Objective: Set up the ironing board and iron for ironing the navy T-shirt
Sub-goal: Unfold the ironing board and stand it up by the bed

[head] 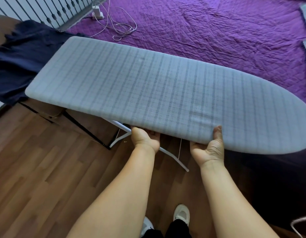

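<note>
Both bare forearms reach down to grip an ironing board by its near long edge.

Left hand and right hand each clamp the padded rim; stiff, broad, probably light, it hangs above floor and bed.

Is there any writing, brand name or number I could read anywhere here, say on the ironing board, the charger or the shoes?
None can be read.
ironing board: only a blurred grey check pattern, no words.
white charger: too small and far to show any marking.
white shoes: no visible logo or text.
</note>
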The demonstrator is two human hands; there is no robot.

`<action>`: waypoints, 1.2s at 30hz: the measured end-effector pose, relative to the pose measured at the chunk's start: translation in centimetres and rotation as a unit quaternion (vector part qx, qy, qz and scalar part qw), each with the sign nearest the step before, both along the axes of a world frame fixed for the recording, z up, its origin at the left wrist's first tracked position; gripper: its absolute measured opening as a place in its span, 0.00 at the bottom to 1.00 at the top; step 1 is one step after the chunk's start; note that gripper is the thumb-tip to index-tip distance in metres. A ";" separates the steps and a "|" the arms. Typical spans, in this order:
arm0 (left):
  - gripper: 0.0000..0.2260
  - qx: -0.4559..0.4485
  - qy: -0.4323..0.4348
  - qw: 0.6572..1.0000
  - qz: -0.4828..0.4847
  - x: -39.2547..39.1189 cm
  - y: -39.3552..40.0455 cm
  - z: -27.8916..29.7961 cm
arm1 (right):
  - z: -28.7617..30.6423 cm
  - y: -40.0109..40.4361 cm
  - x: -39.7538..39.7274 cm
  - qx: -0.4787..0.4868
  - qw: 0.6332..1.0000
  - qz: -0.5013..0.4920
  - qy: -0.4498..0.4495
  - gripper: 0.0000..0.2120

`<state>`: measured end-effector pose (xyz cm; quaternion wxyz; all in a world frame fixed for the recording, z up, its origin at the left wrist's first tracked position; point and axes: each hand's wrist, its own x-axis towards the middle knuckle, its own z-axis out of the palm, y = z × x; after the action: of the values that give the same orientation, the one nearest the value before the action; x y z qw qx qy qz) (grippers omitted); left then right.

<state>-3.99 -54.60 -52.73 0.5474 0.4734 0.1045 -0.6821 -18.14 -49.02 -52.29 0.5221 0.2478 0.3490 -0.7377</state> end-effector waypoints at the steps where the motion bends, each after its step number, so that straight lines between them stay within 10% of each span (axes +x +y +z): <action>1: 0.15 0.007 -0.001 1.000 0.006 -0.1 0.2 0.3 | 0.0 0.0 0.1 0.000 1.000 0.002 0.002 0.18; 22: 0.13 0.001 -0.159 0.982 0.102 -2.9 1.6 0.3 | -2.1 1.4 0.1 -0.113 0.979 0.069 0.155 0.09; 36: 0.11 -0.316 -0.060 0.942 0.091 -1.8 1.1 -5.7 | -7.5 -0.2 1.1 -0.278 0.903 -0.040 0.326 0.06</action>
<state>-5.83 -53.54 -58.47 0.7340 0.3046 -0.1072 -0.5975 -17.07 -49.22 -59.79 0.3973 -0.1481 0.2701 -0.8644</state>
